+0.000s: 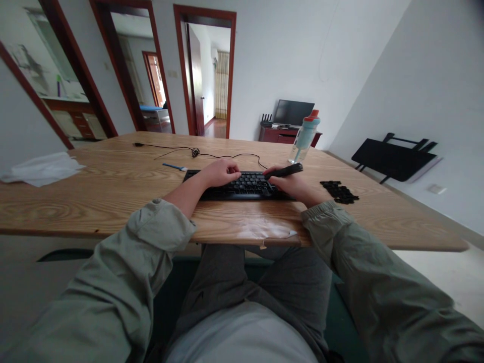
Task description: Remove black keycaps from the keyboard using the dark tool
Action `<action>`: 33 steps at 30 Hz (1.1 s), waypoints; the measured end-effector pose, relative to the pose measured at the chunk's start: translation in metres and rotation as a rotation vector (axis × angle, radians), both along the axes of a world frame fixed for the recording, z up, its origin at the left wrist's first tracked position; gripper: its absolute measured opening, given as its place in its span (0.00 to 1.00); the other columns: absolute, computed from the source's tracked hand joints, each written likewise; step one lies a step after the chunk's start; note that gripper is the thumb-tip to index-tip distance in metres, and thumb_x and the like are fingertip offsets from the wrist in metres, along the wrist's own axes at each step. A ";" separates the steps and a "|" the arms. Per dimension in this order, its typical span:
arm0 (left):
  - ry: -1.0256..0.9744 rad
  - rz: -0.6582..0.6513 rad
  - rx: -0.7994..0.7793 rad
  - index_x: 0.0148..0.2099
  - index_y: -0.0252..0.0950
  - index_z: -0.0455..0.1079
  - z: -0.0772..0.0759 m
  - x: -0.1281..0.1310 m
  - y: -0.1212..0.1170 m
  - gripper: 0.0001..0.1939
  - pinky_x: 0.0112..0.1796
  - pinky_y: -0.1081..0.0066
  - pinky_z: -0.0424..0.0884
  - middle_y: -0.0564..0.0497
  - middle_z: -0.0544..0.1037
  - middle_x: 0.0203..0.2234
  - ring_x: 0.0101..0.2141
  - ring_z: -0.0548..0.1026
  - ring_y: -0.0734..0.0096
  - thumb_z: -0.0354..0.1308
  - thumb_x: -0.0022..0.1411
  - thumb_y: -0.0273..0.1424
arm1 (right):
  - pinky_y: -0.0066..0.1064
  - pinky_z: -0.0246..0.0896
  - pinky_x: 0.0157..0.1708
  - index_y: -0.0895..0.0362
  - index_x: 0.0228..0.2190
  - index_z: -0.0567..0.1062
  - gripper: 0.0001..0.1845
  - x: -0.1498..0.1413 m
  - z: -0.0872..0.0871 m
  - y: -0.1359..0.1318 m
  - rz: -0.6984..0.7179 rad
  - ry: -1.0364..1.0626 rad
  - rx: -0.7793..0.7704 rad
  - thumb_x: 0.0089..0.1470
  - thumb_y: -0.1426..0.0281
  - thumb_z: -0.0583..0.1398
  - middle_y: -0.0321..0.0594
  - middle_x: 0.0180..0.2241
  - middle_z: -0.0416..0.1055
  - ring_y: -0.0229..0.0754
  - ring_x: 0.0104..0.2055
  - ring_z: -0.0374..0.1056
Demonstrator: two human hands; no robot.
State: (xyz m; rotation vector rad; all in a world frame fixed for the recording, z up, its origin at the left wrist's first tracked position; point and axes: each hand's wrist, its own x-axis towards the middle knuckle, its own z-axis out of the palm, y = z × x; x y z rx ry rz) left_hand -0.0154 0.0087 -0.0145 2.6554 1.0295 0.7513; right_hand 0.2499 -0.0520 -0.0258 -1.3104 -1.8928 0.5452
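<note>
A black keyboard (242, 184) lies on the wooden table (113, 186) in front of me. My left hand (219, 173) rests on its left part with the fingers curled down onto the keys. My right hand (293, 186) sits on the keyboard's right end and is closed round a long black tool (285, 171), which slants up to the right above the keys. A heap of loose black keycaps (339, 191) lies on the table just right of my right hand.
A clear water bottle (304, 136) with a red cap stands behind the keyboard. A blue-handled small tool (174, 166) and a black cable (189, 150) lie at the back left. White cloth (41, 169) sits at the far left. A folded black chair (393, 159) leans on the right wall.
</note>
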 end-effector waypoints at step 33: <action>0.005 -0.004 -0.013 0.38 0.34 0.76 0.001 -0.001 -0.001 0.15 0.32 0.72 0.66 0.49 0.79 0.29 0.30 0.74 0.69 0.56 0.60 0.40 | 0.34 0.65 0.37 0.56 0.35 0.76 0.11 -0.041 -0.004 -0.013 0.110 0.098 0.109 0.55 0.61 0.61 0.38 0.29 0.76 0.42 0.33 0.70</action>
